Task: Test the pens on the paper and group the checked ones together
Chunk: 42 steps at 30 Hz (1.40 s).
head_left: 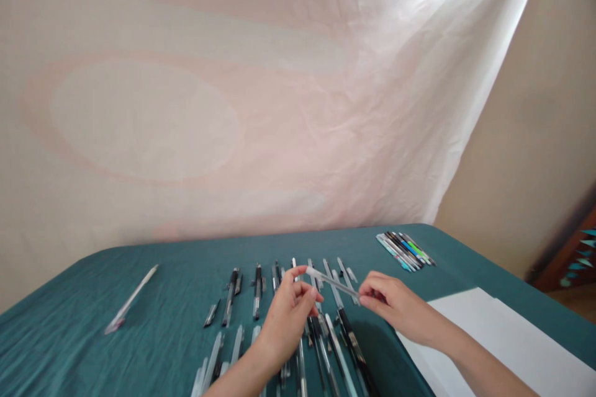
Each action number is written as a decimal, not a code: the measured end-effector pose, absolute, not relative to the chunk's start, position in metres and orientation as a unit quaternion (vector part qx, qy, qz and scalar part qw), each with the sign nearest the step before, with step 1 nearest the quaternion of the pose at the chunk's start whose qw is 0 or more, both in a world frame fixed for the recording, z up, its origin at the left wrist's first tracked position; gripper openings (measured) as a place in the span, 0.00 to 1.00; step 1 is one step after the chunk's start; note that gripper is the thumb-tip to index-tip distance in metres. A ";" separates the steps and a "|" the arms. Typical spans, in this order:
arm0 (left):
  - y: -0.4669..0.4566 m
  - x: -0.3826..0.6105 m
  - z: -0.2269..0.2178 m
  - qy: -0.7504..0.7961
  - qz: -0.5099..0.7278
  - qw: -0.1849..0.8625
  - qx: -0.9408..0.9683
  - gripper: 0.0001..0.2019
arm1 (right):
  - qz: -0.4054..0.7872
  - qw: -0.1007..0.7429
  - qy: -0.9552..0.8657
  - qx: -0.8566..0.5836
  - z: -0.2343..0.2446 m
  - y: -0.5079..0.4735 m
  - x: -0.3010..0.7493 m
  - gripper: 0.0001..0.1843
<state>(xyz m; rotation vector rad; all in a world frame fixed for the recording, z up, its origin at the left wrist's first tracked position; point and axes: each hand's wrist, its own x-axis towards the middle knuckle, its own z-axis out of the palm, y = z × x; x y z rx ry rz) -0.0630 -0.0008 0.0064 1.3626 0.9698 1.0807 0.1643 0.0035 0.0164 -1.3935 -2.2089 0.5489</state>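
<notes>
A clear, whitish pen barrel slants between my two hands above the rows of pens. My right hand pinches its right end between thumb and fingers. The left end meets the index fingertip of my left hand. The thumb and other fingers of that hand curl together just below, and whatever is between them is hidden. Beneath both hands lie several pens, caps and clear barrels, among them a black pen and a pale barrel. My left hand and forearm cover part of these rows.
A white pen lies apart on the left of the green cloth. Several coloured pens lie grouped at the back right. White paper lies at the right, under my right forearm. A pale sheet hangs behind the table.
</notes>
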 end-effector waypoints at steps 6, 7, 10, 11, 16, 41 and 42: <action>-0.006 -0.059 -0.003 0.406 0.411 0.554 0.600 0.13 | 0.074 0.173 -0.737 -0.649 -0.013 0.053 0.220 0.14; -0.007 -0.058 -0.005 0.405 0.399 0.553 0.609 0.12 | 0.063 0.165 -0.723 -0.668 -0.018 0.062 0.230 0.14; -0.011 -0.056 -0.012 0.397 0.375 0.553 0.630 0.11 | 0.027 0.138 -0.679 -0.721 -0.031 0.083 0.253 0.15; -0.011 -0.056 -0.014 0.393 0.372 0.554 0.633 0.11 | 0.015 0.130 -0.664 -0.736 -0.035 0.089 0.258 0.14; -0.012 -0.054 -0.020 0.391 0.364 0.555 0.638 0.10 | -0.025 0.102 -0.613 -0.783 -0.050 0.106 0.269 0.13; -0.015 -0.047 -0.020 0.405 0.349 0.555 0.638 0.07 | 0.097 0.157 -0.733 -0.654 -0.037 0.082 0.180 0.08; -0.015 -0.047 -0.019 0.407 0.348 0.555 0.637 0.07 | 0.097 0.158 -0.733 -0.655 -0.039 0.084 0.176 0.08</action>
